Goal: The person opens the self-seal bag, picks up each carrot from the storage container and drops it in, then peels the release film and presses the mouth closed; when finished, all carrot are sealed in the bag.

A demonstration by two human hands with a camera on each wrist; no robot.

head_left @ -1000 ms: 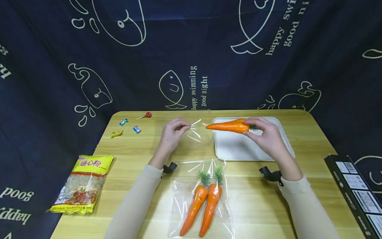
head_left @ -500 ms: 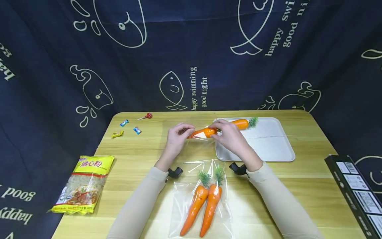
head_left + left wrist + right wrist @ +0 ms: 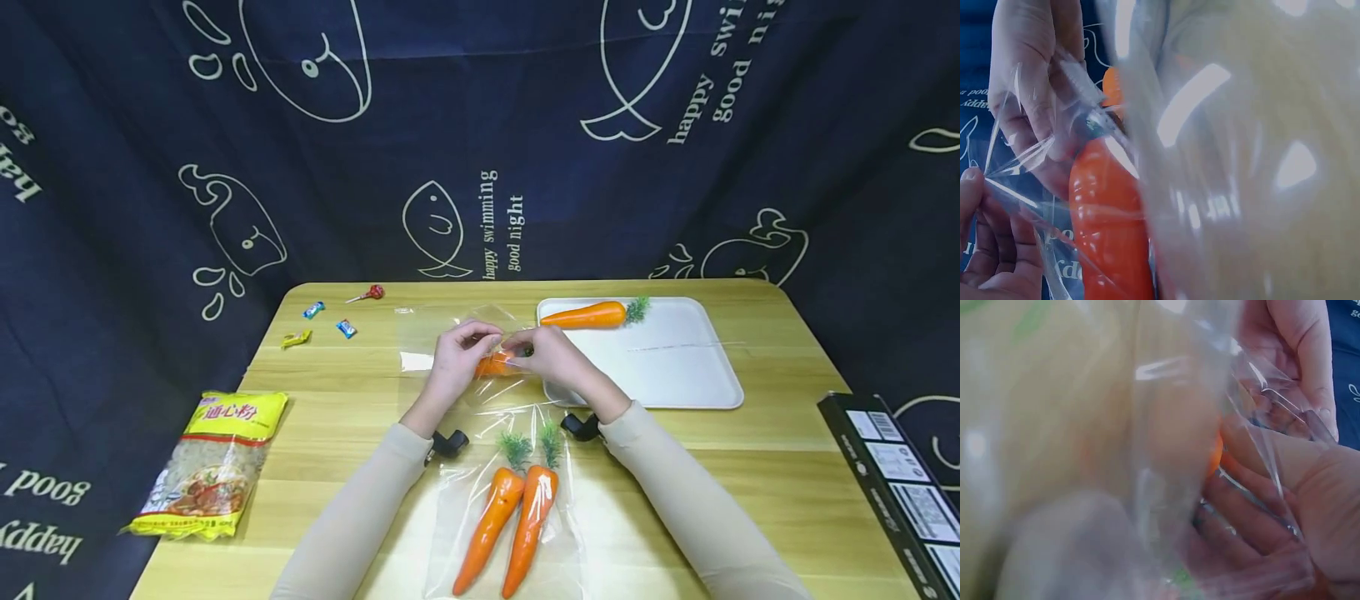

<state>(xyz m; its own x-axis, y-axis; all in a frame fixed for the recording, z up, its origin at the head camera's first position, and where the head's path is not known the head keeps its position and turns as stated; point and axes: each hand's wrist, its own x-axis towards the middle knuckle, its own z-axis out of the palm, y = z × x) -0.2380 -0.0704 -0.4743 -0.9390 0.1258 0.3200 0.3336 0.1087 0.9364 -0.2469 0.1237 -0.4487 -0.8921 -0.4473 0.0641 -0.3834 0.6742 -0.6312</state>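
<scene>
My left hand (image 3: 457, 354) pinches the edge of a clear plastic bag (image 3: 422, 337) above the middle of the table. An orange carrot (image 3: 491, 366) lies within the bag, its thick end toward the right hand. My right hand (image 3: 553, 357) reaches in at the bag's mouth and grips the carrot near its leafy top. In the left wrist view, thin film drapes over the right fingers (image 3: 1038, 119) beside the carrot's shiny body (image 3: 1110, 219). Film blurs most of the right wrist view, where only a bit of orange shows between thumb and fingers.
Another carrot (image 3: 592, 316) lies on a white tray (image 3: 645, 387) at back right. Nearer, a clear bag (image 3: 442, 533) holds two carrots. At left lie a pasta packet (image 3: 213, 467), wrapped candies (image 3: 347, 328) and a lollipop (image 3: 376, 292). A black box (image 3: 892, 492) is at right.
My right hand has brought the carrot leftward from over the tray into the bag, thin tip first. My left hand keeps its pinch and has shifted slightly right and nearer.
</scene>
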